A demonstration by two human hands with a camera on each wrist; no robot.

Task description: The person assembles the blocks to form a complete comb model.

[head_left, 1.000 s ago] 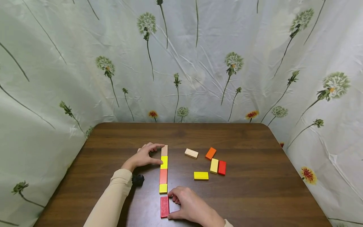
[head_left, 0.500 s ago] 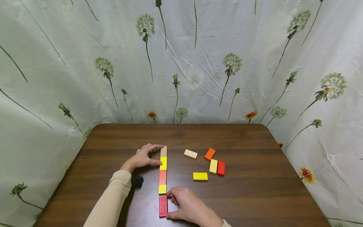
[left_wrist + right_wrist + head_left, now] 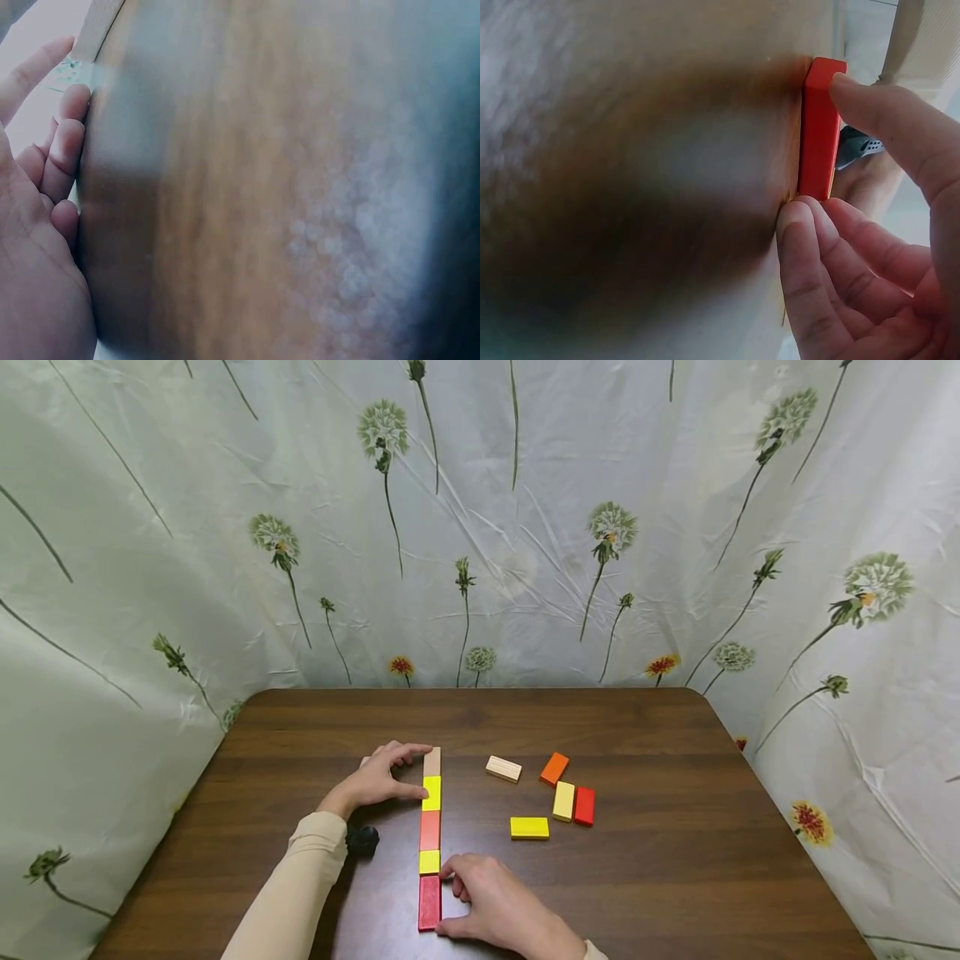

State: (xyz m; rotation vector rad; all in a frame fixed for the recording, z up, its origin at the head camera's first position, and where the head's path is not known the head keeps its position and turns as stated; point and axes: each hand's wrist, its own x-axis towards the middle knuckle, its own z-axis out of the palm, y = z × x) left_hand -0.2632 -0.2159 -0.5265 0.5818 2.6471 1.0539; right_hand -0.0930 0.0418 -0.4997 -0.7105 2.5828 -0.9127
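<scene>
A line of rectangular blocks runs toward me on the table in the head view: a bare wood block (image 3: 432, 761), a yellow block (image 3: 432, 793), a salmon-red block (image 3: 430, 831), a shorter-looking yellow block (image 3: 429, 862) and a red block (image 3: 429, 902) nearest me. My left hand (image 3: 380, 777) lies along the far left side, index fingertip at the wood block and thumb at the yellow one behind it. With thumb and fingertips at its two ends, my right hand (image 3: 495, 902) holds the red block, which meets the shorter yellow one. The right wrist view shows this red block (image 3: 821, 127) standing between thumb and fingers.
Right of the line lie loose blocks: a plain wood block (image 3: 503, 768), an orange block (image 3: 554, 768), a pale yellow block (image 3: 564, 801) beside another red block (image 3: 584, 806), and a bright yellow block (image 3: 529, 828). A small black object (image 3: 363, 841) shows beside the left wrist. A flowered curtain (image 3: 525, 527) hangs behind the table.
The red block in my right hand has slid slightly left and away from me, closing the gap to the shorter yellow block. My left hand has stayed at the far end of the line.
</scene>
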